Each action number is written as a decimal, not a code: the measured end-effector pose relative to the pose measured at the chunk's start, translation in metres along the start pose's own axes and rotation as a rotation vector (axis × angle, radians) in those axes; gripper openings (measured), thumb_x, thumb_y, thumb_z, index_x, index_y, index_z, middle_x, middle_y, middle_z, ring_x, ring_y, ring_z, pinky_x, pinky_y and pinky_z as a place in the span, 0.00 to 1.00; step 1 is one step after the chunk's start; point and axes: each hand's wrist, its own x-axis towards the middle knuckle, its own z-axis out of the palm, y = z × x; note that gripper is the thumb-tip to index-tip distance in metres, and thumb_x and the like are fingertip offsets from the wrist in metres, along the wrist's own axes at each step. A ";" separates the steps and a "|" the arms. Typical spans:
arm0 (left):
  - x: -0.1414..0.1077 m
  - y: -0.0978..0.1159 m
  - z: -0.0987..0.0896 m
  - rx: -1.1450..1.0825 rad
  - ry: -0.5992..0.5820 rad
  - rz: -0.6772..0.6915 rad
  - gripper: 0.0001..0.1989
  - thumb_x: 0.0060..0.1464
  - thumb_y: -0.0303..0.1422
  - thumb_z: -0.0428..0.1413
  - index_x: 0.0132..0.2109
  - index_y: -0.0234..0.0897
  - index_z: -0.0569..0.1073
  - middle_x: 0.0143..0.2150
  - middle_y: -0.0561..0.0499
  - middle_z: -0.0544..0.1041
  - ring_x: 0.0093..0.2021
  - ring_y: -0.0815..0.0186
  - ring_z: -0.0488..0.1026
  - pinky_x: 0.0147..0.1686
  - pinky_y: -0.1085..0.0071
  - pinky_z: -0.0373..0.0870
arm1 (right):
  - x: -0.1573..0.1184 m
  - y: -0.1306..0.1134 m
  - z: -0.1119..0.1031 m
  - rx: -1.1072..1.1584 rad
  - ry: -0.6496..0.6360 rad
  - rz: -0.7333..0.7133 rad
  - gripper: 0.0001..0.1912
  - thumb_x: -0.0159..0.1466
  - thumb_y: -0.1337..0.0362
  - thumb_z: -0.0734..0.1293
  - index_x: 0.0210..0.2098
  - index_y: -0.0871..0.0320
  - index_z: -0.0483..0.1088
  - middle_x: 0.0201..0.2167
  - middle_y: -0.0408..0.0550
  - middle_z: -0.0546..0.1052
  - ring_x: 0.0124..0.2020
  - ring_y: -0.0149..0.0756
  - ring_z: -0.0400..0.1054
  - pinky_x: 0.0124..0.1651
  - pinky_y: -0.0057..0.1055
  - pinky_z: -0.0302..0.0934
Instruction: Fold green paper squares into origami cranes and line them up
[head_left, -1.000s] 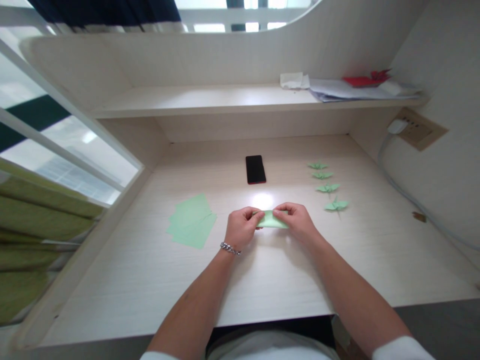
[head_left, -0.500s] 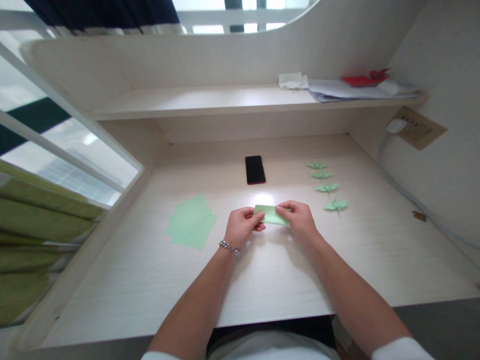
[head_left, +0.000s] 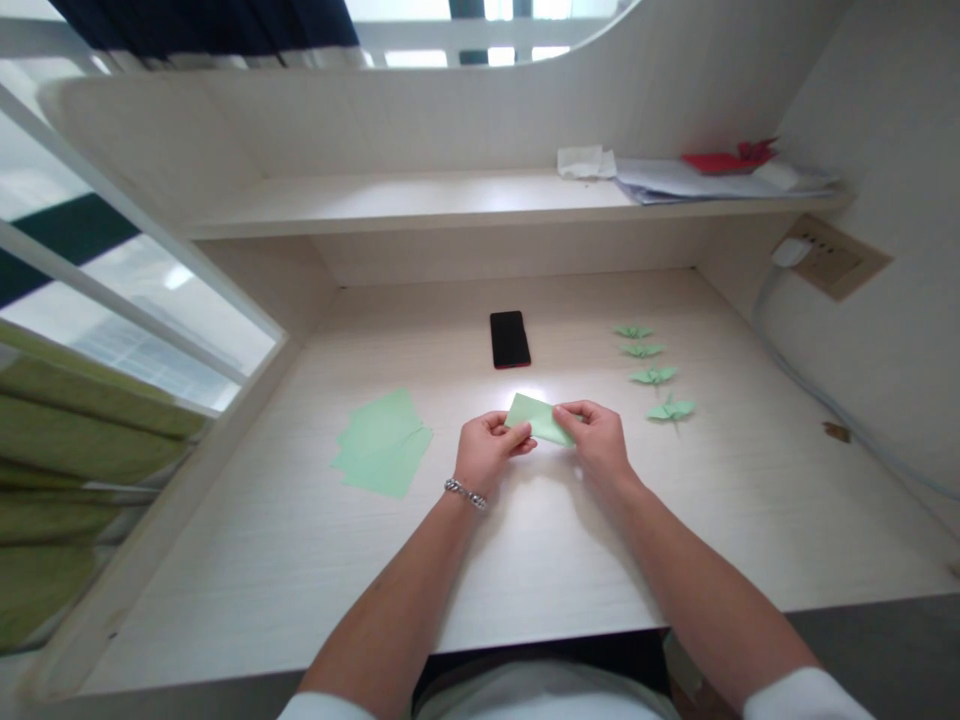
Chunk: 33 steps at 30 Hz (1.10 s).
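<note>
A light green sheet of paper (head_left: 541,418), folded into a narrow rectangle, is held between my two hands above the desk. My left hand (head_left: 491,447) pinches its left end, thumb on top and fingers beneath. At the other end, my right hand (head_left: 595,433) grips the paper with its thumb over the near face. The right end of the paper is partly hidden by those fingers. To the left lies a fanned stack of green paper sheets (head_left: 384,443). Several folded green paper cranes (head_left: 653,376) stand in a column on the right.
A black phone (head_left: 510,340) lies beyond my hands on the pale desk (head_left: 360,590). Papers (head_left: 652,182) and a red folded piece (head_left: 754,150) rest on the shelf above. A white plug sits in the wall socket (head_left: 836,258), its cable (head_left: 810,390) running down the right side.
The folded paper has tilted, its left end rising slightly and its right end lower. My left hand has shifted a little to the right; both hands keep their hold.
</note>
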 end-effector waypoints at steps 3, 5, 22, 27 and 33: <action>0.002 -0.001 -0.002 0.012 0.058 0.023 0.22 0.37 0.35 0.69 0.39 0.27 0.74 0.25 0.48 0.77 0.24 0.68 0.75 0.29 0.74 0.75 | -0.002 0.000 0.003 0.014 -0.028 0.014 0.17 0.52 0.53 0.72 0.31 0.62 0.78 0.26 0.50 0.78 0.26 0.35 0.68 0.30 0.30 0.60; 0.002 0.000 -0.002 -0.007 0.052 0.024 0.22 0.38 0.35 0.68 0.40 0.27 0.74 0.26 0.47 0.77 0.25 0.69 0.75 0.29 0.74 0.75 | -0.002 0.000 0.003 0.008 -0.032 0.022 0.17 0.51 0.53 0.72 0.31 0.62 0.78 0.26 0.50 0.78 0.25 0.35 0.67 0.28 0.29 0.59; 0.000 -0.008 0.010 -0.048 0.033 0.078 0.20 0.38 0.33 0.68 0.38 0.29 0.71 0.25 0.51 0.76 0.27 0.66 0.76 0.35 0.69 0.75 | -0.006 0.003 0.012 0.132 0.050 0.051 0.20 0.51 0.51 0.72 0.34 0.62 0.78 0.27 0.49 0.79 0.26 0.35 0.68 0.29 0.30 0.62; -0.001 -0.010 0.013 -0.085 0.022 0.080 0.22 0.39 0.33 0.68 0.41 0.30 0.71 0.29 0.47 0.79 0.30 0.65 0.77 0.37 0.67 0.75 | -0.006 0.005 0.014 0.167 0.084 0.046 0.19 0.51 0.52 0.72 0.34 0.61 0.78 0.28 0.49 0.79 0.27 0.34 0.68 0.31 0.31 0.62; -0.003 -0.013 0.017 -0.052 0.067 0.077 0.21 0.36 0.31 0.68 0.38 0.30 0.70 0.26 0.49 0.78 0.26 0.66 0.76 0.34 0.67 0.75 | -0.008 0.004 0.018 0.202 0.115 0.057 0.18 0.51 0.52 0.73 0.32 0.61 0.77 0.27 0.47 0.78 0.25 0.33 0.67 0.30 0.30 0.61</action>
